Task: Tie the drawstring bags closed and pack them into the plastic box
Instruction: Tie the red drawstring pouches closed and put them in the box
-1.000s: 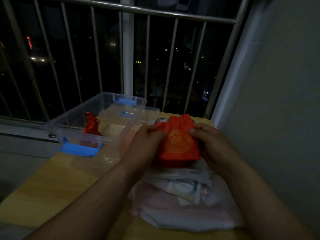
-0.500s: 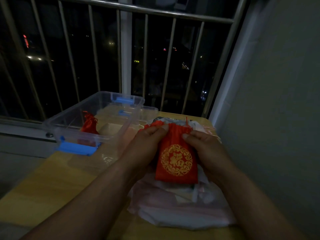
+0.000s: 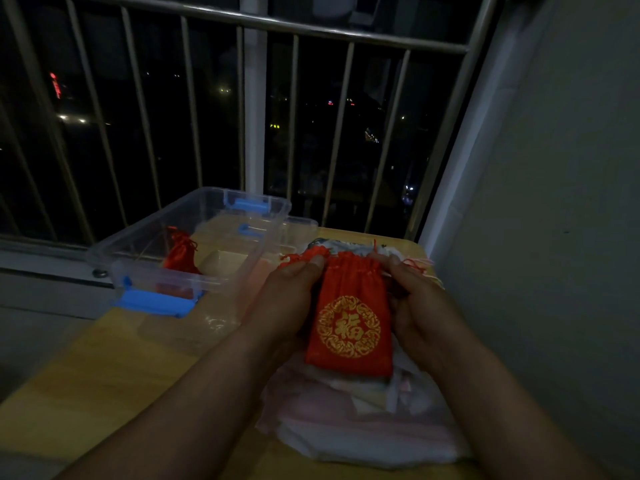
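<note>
Two red bags are in view. The held bag, gold emblem up, sits at centre above a pale heap of soft stuff too dim to name, on the table. The packed bag stands inside the plastic box, at ten o'clock from the held one and well apart.

Grips: the left hand pinches the gathered neck at its eleven o'clock corner, and the right hand pinches the one o'clock corner. Red cord ends fray out past the fingertips on both sides. The mouth is puckered; we cannot tell whether a knot exists yet.

Risks, as we judge them:
- Light is very low and the thin cords are the same red as the cloth. We could cross the wrong strands or leave a slack knot that opens in the box.
- With an uneven pull, one cord could slide into its channel and out of reach.
- The cloth looks slick. Held by two small pinches, the bag could drop into the heap, where loose cord may snag.
- The box sits near the table's far edge by the railing. A careless forearm on the way to ten o'clock could shove it or catch the blue latch.
</note>
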`<state>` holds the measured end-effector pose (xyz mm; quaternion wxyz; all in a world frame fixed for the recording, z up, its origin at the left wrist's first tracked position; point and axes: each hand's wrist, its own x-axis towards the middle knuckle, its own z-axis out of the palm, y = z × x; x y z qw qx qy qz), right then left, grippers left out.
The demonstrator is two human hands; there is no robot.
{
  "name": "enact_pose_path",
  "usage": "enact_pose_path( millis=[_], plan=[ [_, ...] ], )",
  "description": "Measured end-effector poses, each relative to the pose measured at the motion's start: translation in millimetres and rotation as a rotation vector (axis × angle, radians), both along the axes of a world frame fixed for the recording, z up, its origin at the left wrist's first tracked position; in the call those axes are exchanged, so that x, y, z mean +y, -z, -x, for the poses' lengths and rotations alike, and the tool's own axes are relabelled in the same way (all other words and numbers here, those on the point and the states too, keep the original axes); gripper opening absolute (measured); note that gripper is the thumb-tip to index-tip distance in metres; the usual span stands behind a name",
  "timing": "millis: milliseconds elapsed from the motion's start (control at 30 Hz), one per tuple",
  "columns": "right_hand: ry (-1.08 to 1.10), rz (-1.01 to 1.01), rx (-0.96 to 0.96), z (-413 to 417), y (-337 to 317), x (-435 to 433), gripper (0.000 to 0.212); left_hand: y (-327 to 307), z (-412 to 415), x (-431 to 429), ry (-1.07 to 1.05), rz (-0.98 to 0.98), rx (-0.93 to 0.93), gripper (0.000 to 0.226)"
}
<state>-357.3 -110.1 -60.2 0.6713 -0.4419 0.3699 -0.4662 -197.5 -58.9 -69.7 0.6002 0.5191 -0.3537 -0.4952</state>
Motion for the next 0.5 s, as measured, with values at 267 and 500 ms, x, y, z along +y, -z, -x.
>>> enact_pose_path(
  millis=[267,500],
  plan=[
    [0.031,-0.068,-0.017,6.0,1.2,-6.4,0.033,3.5,0.3,-2.1,-0.049,0.043,0.037,0.042],
    [0.005,-0.165,-0.123,7.5,-1.0,-4.4,0.039,3.3,0.8,-4.0,-0.031,0.056,0.197,0.044]
  ],
)
